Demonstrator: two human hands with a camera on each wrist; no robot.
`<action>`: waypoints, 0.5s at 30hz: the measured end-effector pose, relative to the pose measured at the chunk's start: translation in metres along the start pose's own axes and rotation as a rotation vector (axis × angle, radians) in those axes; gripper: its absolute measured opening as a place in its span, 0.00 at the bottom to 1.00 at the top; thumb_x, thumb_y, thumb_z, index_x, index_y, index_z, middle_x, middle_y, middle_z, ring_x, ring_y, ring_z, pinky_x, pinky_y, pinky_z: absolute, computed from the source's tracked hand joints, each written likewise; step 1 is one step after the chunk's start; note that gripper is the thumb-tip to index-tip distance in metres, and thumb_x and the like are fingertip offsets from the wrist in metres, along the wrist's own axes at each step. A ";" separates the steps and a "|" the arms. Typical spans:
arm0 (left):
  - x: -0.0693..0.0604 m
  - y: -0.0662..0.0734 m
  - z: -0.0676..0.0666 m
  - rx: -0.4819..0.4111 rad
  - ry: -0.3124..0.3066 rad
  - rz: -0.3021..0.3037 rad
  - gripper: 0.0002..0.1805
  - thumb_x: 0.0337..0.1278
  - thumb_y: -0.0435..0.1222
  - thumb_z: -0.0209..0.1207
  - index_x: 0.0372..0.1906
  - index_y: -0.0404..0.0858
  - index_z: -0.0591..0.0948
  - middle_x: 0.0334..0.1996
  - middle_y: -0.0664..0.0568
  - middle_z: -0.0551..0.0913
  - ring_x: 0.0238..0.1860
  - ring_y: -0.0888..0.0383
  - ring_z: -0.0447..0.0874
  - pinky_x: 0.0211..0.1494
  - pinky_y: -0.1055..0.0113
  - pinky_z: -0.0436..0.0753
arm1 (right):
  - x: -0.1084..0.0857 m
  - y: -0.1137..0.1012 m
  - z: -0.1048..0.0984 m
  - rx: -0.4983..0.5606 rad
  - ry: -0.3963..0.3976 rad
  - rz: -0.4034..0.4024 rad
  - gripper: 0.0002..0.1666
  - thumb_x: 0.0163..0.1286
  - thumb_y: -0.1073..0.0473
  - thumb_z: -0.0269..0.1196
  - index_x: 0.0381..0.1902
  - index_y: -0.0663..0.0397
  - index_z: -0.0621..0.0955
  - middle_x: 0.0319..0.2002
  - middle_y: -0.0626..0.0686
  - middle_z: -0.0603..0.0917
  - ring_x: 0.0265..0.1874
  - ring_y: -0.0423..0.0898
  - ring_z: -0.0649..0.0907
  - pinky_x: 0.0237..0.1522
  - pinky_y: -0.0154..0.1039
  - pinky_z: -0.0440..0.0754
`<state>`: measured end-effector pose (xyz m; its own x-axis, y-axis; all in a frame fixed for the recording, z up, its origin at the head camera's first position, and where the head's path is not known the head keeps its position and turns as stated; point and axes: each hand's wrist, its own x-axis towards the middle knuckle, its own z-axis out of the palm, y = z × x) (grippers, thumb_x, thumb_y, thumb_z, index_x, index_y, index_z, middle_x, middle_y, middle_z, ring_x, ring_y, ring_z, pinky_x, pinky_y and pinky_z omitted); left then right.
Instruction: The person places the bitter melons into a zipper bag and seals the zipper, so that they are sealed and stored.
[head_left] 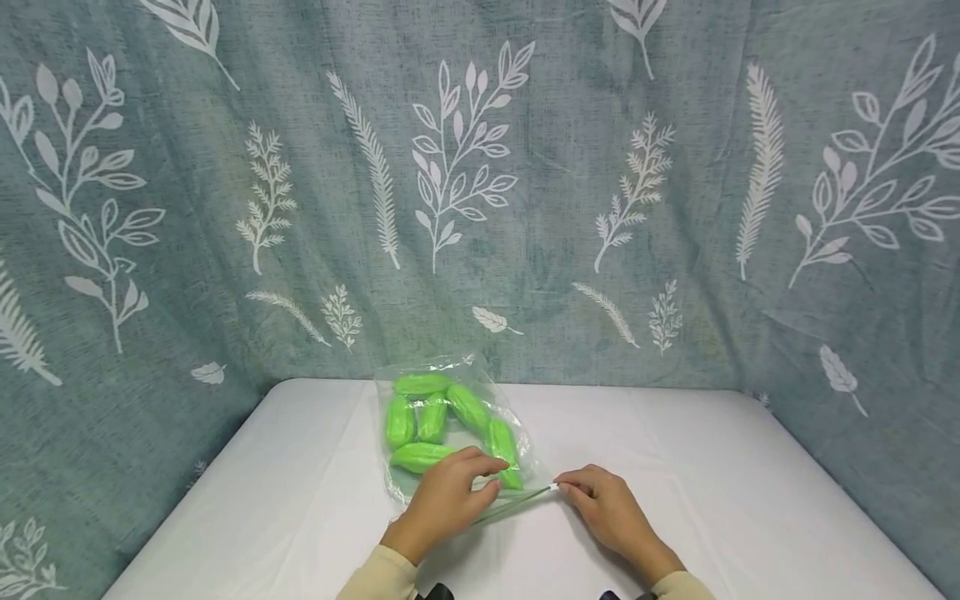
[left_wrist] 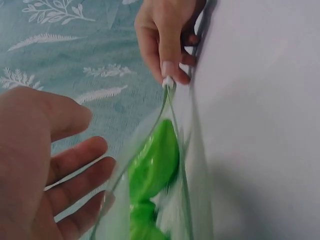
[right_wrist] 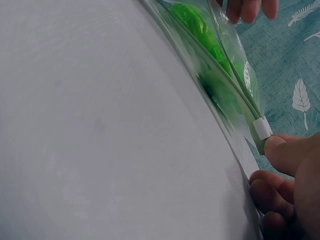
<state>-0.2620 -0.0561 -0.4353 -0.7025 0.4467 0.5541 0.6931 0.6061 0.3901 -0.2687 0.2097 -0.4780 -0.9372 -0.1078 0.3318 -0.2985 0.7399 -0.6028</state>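
Note:
A clear slider zip bag [head_left: 517, 502] lies flat on the table, its zip edge facing me. Inside are several bright green, elongated pieces [head_left: 400, 422] that look wrapped or glossy; their exact kind cannot be told. At the right end of the zip, my right hand [head_left: 609, 510] pinches the bag's corner beside the white slider [right_wrist: 262, 128]. The two zip strips part to the left of that slider, so the mouth gapes there. Over the bag's near edge hovers my left hand [head_left: 452, 495], fingers relaxed and spread, gripping nothing; in the left wrist view its fingertips [left_wrist: 102, 146] are close to the zip strip.
A white cloth covers the table [head_left: 315, 500]. Behind it and along both sides hangs a grey-green curtain [head_left: 555, 208] with white leaf prints. The bag reaches back close to the table's far edge.

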 end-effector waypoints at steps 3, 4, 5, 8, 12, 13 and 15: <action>0.007 0.008 0.007 0.017 -0.005 0.001 0.12 0.59 0.36 0.64 0.48 0.46 0.89 0.36 0.61 0.85 0.39 0.66 0.83 0.39 0.71 0.82 | 0.000 0.002 -0.001 -0.006 0.003 0.014 0.07 0.69 0.58 0.68 0.41 0.40 0.89 0.27 0.36 0.77 0.25 0.37 0.73 0.28 0.33 0.71; 0.009 0.010 0.009 0.022 -0.008 -0.002 0.12 0.58 0.37 0.64 0.47 0.46 0.89 0.35 0.61 0.85 0.38 0.66 0.83 0.37 0.72 0.81 | -0.001 0.002 -0.001 -0.006 0.001 0.021 0.07 0.69 0.58 0.67 0.42 0.40 0.89 0.26 0.36 0.77 0.25 0.37 0.73 0.28 0.33 0.71; 0.011 0.012 0.011 0.021 -0.010 -0.008 0.13 0.58 0.37 0.64 0.47 0.47 0.89 0.34 0.61 0.85 0.37 0.66 0.83 0.36 0.73 0.80 | -0.001 0.003 -0.001 -0.003 0.000 0.026 0.07 0.69 0.58 0.67 0.42 0.40 0.89 0.27 0.37 0.77 0.25 0.38 0.73 0.28 0.33 0.71; 0.016 0.018 0.018 0.037 -0.018 -0.028 0.13 0.57 0.37 0.65 0.47 0.48 0.89 0.33 0.61 0.84 0.36 0.66 0.82 0.33 0.75 0.78 | -0.001 0.003 0.000 0.002 0.000 0.032 0.07 0.69 0.58 0.67 0.42 0.39 0.89 0.27 0.36 0.77 0.25 0.37 0.73 0.28 0.33 0.71; 0.022 0.022 0.027 0.089 -0.026 -0.036 0.12 0.56 0.38 0.66 0.46 0.50 0.90 0.32 0.63 0.84 0.34 0.68 0.81 0.31 0.75 0.77 | -0.001 0.002 0.000 0.018 0.012 0.010 0.07 0.69 0.58 0.68 0.41 0.39 0.89 0.26 0.36 0.77 0.24 0.37 0.72 0.28 0.33 0.71; 0.023 0.024 0.028 0.104 -0.027 -0.033 0.13 0.55 0.38 0.67 0.46 0.50 0.90 0.32 0.63 0.84 0.34 0.68 0.80 0.30 0.75 0.77 | -0.001 0.002 0.000 0.022 0.014 0.004 0.07 0.69 0.58 0.68 0.41 0.40 0.89 0.26 0.36 0.77 0.24 0.37 0.72 0.28 0.33 0.71; 0.025 0.026 0.031 0.139 -0.029 -0.020 0.13 0.54 0.38 0.68 0.46 0.50 0.90 0.32 0.63 0.84 0.33 0.69 0.80 0.31 0.74 0.77 | -0.001 0.001 -0.001 0.030 0.015 -0.001 0.06 0.69 0.58 0.67 0.41 0.40 0.89 0.26 0.36 0.77 0.24 0.36 0.72 0.28 0.33 0.71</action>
<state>-0.2668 -0.0083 -0.4342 -0.7216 0.4516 0.5248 0.6514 0.6996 0.2936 -0.2679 0.2110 -0.4786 -0.9341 -0.0987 0.3432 -0.3053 0.7192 -0.6241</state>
